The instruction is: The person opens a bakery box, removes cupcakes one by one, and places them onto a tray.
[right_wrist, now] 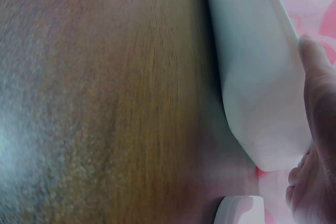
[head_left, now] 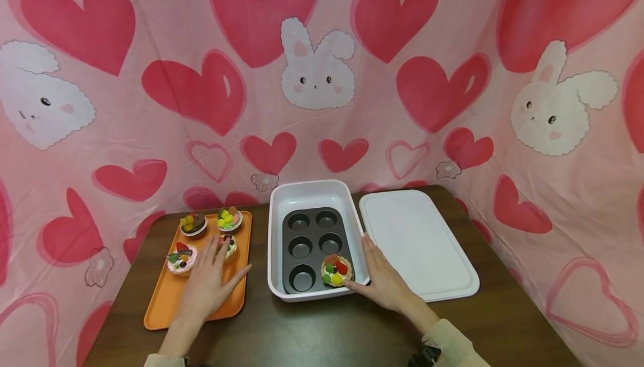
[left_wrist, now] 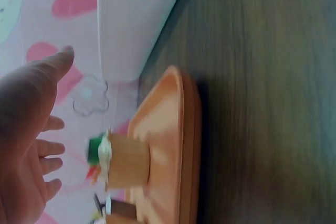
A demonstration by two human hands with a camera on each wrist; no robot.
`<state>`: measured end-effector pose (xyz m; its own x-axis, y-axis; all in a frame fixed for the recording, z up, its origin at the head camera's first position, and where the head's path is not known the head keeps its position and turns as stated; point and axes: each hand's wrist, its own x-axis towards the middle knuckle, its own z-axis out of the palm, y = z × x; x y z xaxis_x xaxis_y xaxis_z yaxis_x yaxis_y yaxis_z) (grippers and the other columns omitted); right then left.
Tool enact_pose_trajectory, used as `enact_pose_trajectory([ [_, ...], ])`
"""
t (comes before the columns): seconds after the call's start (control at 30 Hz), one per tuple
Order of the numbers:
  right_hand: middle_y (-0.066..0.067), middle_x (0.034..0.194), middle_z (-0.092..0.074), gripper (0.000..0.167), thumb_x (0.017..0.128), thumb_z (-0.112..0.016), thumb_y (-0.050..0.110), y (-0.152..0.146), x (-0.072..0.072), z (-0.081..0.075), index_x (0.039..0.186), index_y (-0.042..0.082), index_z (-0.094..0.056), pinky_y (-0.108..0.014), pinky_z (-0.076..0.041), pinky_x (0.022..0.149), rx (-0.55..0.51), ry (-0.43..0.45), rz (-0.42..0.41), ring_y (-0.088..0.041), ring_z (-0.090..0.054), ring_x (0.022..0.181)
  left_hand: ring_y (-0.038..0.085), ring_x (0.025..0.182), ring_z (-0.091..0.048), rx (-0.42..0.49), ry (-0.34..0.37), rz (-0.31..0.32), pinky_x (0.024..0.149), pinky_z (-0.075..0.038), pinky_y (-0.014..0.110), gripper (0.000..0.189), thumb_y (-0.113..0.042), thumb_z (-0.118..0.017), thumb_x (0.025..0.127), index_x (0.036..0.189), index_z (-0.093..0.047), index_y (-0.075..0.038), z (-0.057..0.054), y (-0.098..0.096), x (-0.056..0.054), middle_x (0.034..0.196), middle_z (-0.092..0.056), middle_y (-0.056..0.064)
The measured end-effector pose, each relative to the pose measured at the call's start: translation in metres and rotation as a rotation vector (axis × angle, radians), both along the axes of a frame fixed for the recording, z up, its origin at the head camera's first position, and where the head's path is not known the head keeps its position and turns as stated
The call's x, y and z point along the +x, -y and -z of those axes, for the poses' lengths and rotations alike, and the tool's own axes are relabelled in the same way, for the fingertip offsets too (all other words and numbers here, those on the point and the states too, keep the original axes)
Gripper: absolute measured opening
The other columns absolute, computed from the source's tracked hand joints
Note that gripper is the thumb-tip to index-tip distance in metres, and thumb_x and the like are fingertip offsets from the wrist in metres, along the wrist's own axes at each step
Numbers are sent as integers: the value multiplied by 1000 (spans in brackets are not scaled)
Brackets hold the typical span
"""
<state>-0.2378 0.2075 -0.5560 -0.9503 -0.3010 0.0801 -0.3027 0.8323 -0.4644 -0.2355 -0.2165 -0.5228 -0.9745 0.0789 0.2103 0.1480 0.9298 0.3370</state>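
Observation:
My left hand [head_left: 207, 283] hovers over the orange tray [head_left: 166, 305], its fingers extended and thumb spread, nothing held. Under and around its fingertips are several decorated cupcakes: a pink-topped one [head_left: 181, 258], one with dark topping [head_left: 193, 224], one with yellow and green pieces [head_left: 230, 219], and another [head_left: 230, 248] partly behind the fingers. With straight fingers along the outer right side and thumb at the front corner, my right hand [head_left: 384, 280] touches the white rectangular container [head_left: 279, 205]. Inside it lies a dark muffin pan [head_left: 315, 255], with a fruit-topped cupcake [head_left: 336, 270] in its front right cup.
A white lid-like board [head_left: 420, 244] lies flat right of the container. The brown wooden table [head_left: 282, 336] extends toward me. Behind it hangs a pink cloth [head_left: 322, 127] printed with hearts and rabbits.

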Motion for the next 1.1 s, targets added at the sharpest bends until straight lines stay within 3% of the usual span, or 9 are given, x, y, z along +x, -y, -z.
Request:
enact_pose_trajectory([
  [0.47,-3,173,1,123,80,-57,83,0,-1,0,164,17,3,-58,-29,120,-9,-5,-1,-34,-15,158,40,155,-23,-8,61,153,121,-27,63,88,-63,-68,88,158,-38,-17,4,-58,-2,167,-27,16],
  [0.77,-3,173,1,123,79,-58,83,0,-1,0,164,17,3,-58,-29,120,-14,6,-3,-34,-15,158,38,153,-30,-24,2,263,122,-28,58,87,-61,-71,86,156,-42,-17,11,-80,-3,165,-32,17],
  [1.1,-3,173,1,123,79,-59,81,0,1,-1,164,17,2,-58,-28,120,-17,9,-4,-34,-15,158,36,155,-27,10,60,375,123,-28,59,85,-55,-76,85,154,-45,-15,2,-102,-7,165,-34,13],
])
